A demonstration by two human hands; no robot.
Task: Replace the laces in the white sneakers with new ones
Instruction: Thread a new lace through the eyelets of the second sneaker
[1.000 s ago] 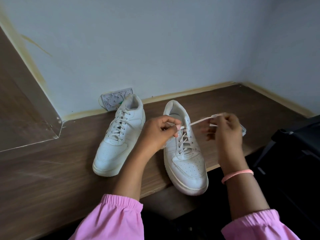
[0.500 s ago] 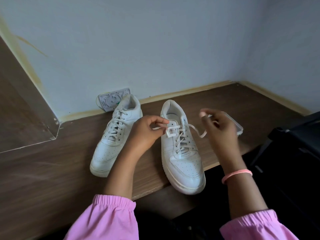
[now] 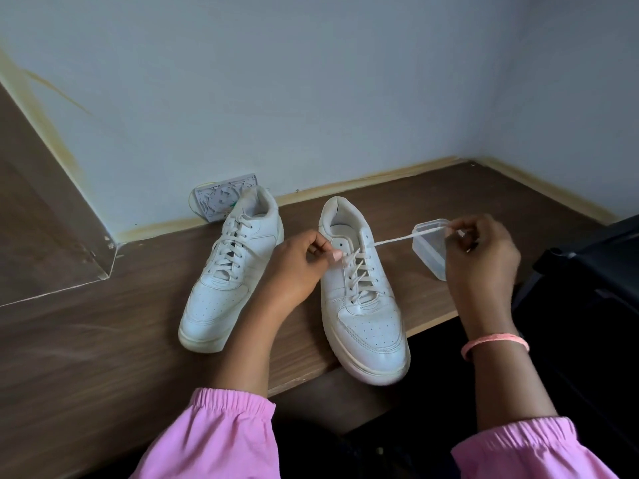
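Observation:
Two white sneakers stand on the brown wooden table (image 3: 103, 357), toes toward me. The left sneaker (image 3: 230, 271) is fully laced. The right sneaker (image 3: 363, 299) has its toe over the table's front edge. My left hand (image 3: 301, 264) pinches the lace at the upper left eyelets of the right sneaker. My right hand (image 3: 480, 257) pinches the other end of the lace (image 3: 394, 240) and holds it taut out to the right of the shoe.
A clear plastic box (image 3: 430, 250) lies on the table just behind my right hand. A white patterned packet (image 3: 221, 197) leans on the wall behind the left sneaker. A dark object (image 3: 587, 288) sits at the right, off the table.
My right hand has drawn the lace out to the right until it is taut again; half a second ago it hung slack. My left hand stayed at the eyelets.

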